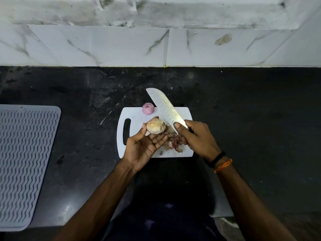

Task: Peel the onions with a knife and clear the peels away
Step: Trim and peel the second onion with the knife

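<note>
Your left hand [147, 141] cups the pale, round, part-skinned onion [155, 128] above the white plastic cutting board [137, 115], just left of your right hand [196, 136], which grips the broad steel knife [165, 108], blade slanting up-left past the onion.

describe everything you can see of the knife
The knife has a broad, pale, shiny blade with a row of oval dimples along its edge side and a rounded tip. The right hand grips the handle, hiding it, thumb on the blade's base. It is held above the cutting board, tip pointing away and left.
</note>
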A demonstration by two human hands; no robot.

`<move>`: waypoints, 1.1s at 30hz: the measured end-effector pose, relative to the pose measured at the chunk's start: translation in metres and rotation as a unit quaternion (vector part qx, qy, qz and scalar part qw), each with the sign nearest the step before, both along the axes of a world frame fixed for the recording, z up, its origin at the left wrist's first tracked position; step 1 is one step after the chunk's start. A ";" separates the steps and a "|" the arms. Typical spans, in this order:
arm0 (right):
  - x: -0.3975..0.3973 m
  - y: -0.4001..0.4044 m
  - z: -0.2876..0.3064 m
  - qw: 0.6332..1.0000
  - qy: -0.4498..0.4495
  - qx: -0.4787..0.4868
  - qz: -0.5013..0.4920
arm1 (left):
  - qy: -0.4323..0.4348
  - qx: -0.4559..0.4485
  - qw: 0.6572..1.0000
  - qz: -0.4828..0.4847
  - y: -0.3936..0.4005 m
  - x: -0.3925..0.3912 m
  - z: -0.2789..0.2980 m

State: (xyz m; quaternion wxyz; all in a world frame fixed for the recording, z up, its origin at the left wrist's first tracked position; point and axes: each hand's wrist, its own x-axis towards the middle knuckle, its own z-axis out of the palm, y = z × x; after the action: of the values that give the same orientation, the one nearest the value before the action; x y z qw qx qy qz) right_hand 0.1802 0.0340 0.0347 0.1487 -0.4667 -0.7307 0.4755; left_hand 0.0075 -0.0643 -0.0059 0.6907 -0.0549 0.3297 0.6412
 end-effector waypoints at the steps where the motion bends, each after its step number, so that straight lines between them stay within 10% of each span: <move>1: -0.001 0.000 0.000 1.000 -0.005 0.007 0.007 | -0.006 0.001 1.000 -0.003 0.000 0.000 0.000; 26: -0.015 -0.020 -0.001 0.970 -0.054 0.215 0.100 | 0.025 0.000 1.000 0.006 0.005 -0.001 -0.004; 33: -0.009 -0.007 -0.002 0.984 -0.040 0.170 -0.024 | 0.008 -0.012 1.000 0.005 0.005 -0.002 0.011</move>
State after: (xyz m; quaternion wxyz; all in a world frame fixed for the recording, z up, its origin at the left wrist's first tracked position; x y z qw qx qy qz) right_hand 0.1713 0.0271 0.0327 0.2083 -0.4705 -0.7949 0.3214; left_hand 0.0051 -0.0592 0.0051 0.6839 -0.0603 0.3426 0.6413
